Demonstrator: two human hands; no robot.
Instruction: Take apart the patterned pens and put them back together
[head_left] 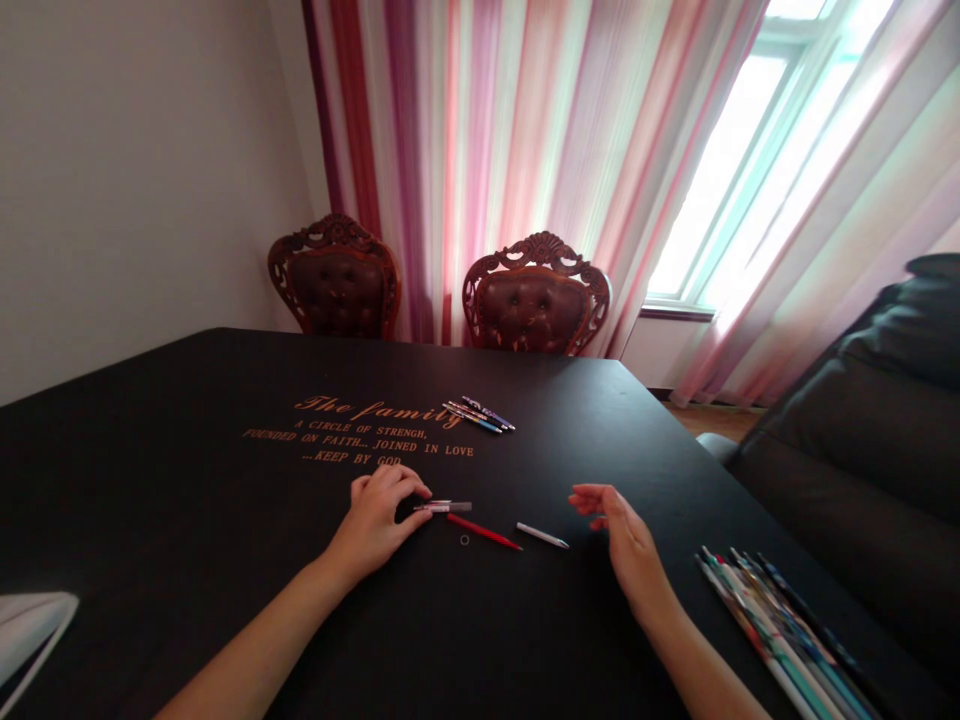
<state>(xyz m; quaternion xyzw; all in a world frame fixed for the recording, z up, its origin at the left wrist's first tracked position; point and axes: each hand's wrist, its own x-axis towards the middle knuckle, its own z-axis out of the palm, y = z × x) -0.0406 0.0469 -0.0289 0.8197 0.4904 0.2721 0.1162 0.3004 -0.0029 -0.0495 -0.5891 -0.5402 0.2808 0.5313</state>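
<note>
My left hand (379,520) rests on the black table (187,520), fingers curled round the end of a clear pen barrel (444,507) that lies flat. Just right of it lie a red pen part (484,532), a tiny ring (464,541) and a white pen part (541,536). My right hand (619,535) hovers edge-on right of the white part, fingers loosely spread and holding nothing.
Several assembled pens (480,414) lie farther back by gold lettering (360,435). A row of several pens (780,625) lies at the near right edge. Two carved chairs (534,305) stand behind the table, a dark sofa (870,450) at right, a white object (30,625) at near left.
</note>
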